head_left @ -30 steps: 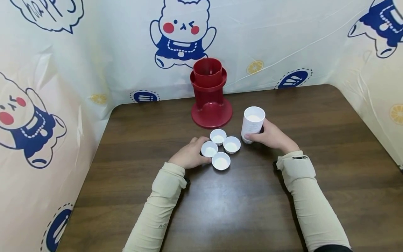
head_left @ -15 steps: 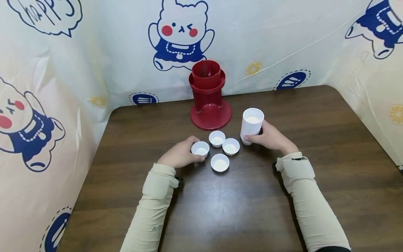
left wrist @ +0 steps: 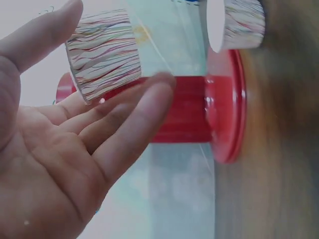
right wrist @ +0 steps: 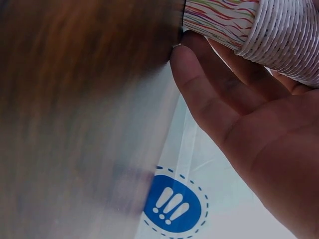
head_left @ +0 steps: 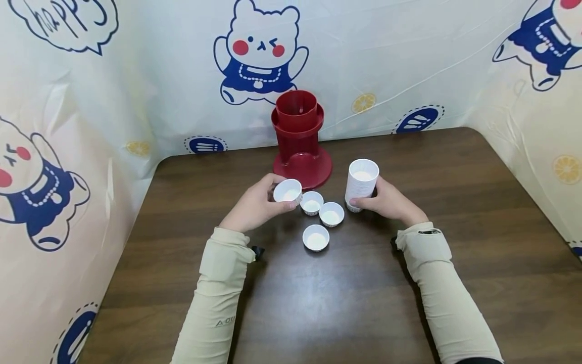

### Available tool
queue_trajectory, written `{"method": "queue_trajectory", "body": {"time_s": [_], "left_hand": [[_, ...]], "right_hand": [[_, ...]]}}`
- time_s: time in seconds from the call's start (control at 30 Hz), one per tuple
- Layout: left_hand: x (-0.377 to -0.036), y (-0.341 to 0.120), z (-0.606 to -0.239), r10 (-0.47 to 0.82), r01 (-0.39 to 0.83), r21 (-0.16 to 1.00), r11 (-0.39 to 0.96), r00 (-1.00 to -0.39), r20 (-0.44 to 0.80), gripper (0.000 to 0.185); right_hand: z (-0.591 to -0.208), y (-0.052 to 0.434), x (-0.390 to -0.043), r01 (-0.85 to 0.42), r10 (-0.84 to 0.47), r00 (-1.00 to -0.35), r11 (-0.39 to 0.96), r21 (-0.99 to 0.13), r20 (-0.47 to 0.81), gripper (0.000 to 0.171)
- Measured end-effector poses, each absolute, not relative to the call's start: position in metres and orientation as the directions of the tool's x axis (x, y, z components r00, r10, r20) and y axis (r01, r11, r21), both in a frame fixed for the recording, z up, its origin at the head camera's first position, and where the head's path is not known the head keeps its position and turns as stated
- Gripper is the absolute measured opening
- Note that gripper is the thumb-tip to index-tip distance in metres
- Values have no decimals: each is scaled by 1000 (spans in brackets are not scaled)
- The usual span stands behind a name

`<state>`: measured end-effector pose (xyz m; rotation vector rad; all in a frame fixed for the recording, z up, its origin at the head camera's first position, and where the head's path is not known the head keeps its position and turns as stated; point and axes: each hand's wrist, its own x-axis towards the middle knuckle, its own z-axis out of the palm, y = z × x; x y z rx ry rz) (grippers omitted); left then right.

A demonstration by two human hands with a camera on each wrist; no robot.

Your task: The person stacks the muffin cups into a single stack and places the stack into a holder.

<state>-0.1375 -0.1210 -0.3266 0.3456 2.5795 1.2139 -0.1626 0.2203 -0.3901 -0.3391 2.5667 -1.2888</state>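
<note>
My left hand (head_left: 276,197) pinches a small white paper cup (head_left: 287,191) and holds it above the table, just in front of the red stand (head_left: 300,144). In the left wrist view that cup (left wrist: 104,52) shows a striped outer wall between thumb and fingers, with the red stand (left wrist: 199,114) behind it. Three more small cups (head_left: 311,202) (head_left: 331,214) (head_left: 316,237) sit on the brown table (head_left: 354,303). My right hand (head_left: 366,201) grips the base of a tall stack of cups (head_left: 361,184), which stands upright on the table; the right wrist view shows the stack (right wrist: 279,30) up close.
A printed cartoon sheet (head_left: 136,76) walls the table at the back, left and right. The red stand has a round base and a cylinder on top. The table's near half is bare wood between my two sleeves.
My left hand has taken the leftmost small cup out of the cluster and lifted it back toward the red stand. The right hand has stayed on the stack.
</note>
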Motion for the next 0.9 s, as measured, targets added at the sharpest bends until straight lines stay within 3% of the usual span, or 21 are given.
{"method": "queue_trajectory", "body": {"time_s": [0.47, 0.9], "left_hand": [[-161, -72, -306, 422, 261, 836, 482, -906, 39, 66], [-169, -26, -300, 446, 273, 840, 469, -894, 42, 69]], "right_hand": [[-389, 223, -164, -116, -323, -943, 554, -825, -85, 72], [-390, 220, -160, -144, -336, -940, 537, -831, -54, 73]]}}
